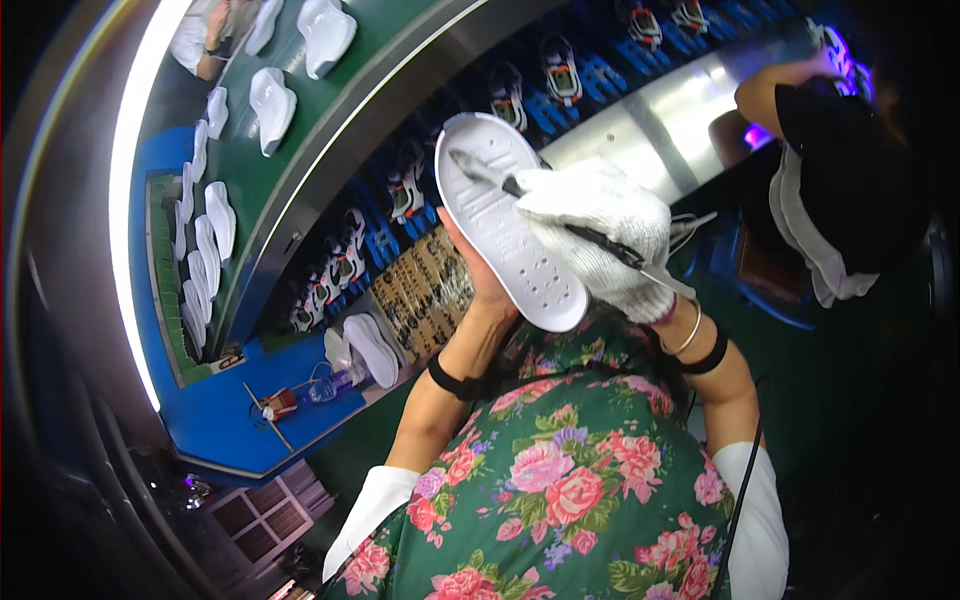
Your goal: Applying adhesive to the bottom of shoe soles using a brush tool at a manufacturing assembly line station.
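Note:
A white shoe sole, dotted with small holes toward its near end, is tilted up in front of my chest. My bare left hand supports it from below and along its left edge; most of those fingers are hidden behind the sole. Over the sole's right side is my right hand in a white knit glove, closed round a dark-handled brush. The brush's pale tip reaches the inner face of the sole near its far end. The glove covers part of the sole's right edge.
Several white soles lie on a green conveyor at the left. Beyond my hands, shoe uppers stand on a line with blue holders. A blue table bears a plastic bottle; another sole is close by. A co-worker is at the right.

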Action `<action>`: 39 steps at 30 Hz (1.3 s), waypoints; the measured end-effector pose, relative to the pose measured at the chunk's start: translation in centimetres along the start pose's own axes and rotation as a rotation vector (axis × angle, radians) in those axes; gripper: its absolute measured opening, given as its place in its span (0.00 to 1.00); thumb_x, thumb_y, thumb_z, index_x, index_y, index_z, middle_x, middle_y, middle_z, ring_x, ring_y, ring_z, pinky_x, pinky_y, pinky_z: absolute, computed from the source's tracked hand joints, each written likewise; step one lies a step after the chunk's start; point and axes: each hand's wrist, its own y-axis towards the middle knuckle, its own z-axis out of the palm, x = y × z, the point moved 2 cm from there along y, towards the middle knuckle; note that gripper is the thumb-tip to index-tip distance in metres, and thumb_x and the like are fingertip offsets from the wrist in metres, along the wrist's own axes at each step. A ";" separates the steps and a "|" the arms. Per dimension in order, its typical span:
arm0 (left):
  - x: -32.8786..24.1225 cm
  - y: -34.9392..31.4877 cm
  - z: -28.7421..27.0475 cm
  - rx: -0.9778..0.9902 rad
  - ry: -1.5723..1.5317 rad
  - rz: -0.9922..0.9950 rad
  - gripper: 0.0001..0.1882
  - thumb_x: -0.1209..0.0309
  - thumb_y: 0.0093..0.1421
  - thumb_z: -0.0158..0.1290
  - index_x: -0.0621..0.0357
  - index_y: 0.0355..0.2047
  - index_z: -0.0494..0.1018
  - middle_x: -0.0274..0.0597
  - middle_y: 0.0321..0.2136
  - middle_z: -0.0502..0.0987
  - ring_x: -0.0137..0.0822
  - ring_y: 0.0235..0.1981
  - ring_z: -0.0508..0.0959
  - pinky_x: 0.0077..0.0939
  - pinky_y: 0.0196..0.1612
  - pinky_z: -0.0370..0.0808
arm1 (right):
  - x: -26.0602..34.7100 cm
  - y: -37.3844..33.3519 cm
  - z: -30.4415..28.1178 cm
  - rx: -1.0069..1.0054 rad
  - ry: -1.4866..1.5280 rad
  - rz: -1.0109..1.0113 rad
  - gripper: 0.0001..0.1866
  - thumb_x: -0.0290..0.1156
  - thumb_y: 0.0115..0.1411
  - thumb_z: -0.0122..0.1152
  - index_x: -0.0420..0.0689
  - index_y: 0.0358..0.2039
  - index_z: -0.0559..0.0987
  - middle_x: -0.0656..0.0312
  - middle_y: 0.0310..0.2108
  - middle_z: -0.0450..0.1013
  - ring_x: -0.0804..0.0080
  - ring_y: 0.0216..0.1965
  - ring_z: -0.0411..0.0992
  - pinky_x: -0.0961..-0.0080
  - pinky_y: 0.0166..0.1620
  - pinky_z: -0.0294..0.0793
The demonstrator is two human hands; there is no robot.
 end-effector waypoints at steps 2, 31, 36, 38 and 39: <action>0.0 -0.1 -0.3 0.017 -0.035 -0.045 0.45 0.30 0.64 0.32 0.52 0.68 0.55 0.45 0.61 0.66 0.41 0.62 0.67 0.39 0.65 0.65 | 1.2 0.2 -0.4 0.103 -0.149 -0.082 0.14 0.23 0.52 0.66 0.42 0.41 0.85 0.53 0.42 0.81 0.59 0.42 0.79 0.65 0.48 0.77; 0.8 1.4 -1.5 0.125 -0.179 -0.223 0.57 0.16 0.49 0.30 0.56 0.54 0.66 0.53 0.33 0.76 0.46 0.29 0.78 0.39 0.29 0.78 | -0.4 -4.4 -2.4 0.092 0.027 0.100 0.10 0.27 0.52 0.70 0.45 0.37 0.85 0.59 0.35 0.81 0.61 0.34 0.78 0.69 0.38 0.78; 0.5 2.5 -1.4 0.235 -0.217 -0.181 0.56 0.16 0.47 0.35 0.56 0.52 0.67 0.50 0.35 0.74 0.43 0.32 0.74 0.35 0.31 0.73 | 0.5 -5.5 -1.4 0.189 0.024 -0.014 0.11 0.26 0.51 0.71 0.47 0.37 0.85 0.60 0.36 0.81 0.62 0.34 0.79 0.69 0.37 0.79; 0.2 2.8 -1.3 0.274 -0.315 -0.168 0.58 0.14 0.46 0.34 0.58 0.52 0.68 0.51 0.36 0.74 0.44 0.32 0.74 0.37 0.31 0.73 | 0.3 -5.4 -1.7 0.145 0.208 0.117 0.10 0.26 0.51 0.71 0.48 0.35 0.86 0.60 0.33 0.81 0.64 0.33 0.79 0.70 0.35 0.79; 0.2 2.9 -1.1 0.268 -0.313 -0.173 0.58 0.14 0.46 0.34 0.58 0.52 0.68 0.51 0.36 0.74 0.44 0.32 0.74 0.37 0.31 0.73 | -0.1 -5.5 -2.0 0.120 0.285 0.220 0.09 0.26 0.51 0.71 0.47 0.35 0.86 0.60 0.32 0.81 0.64 0.32 0.79 0.69 0.36 0.78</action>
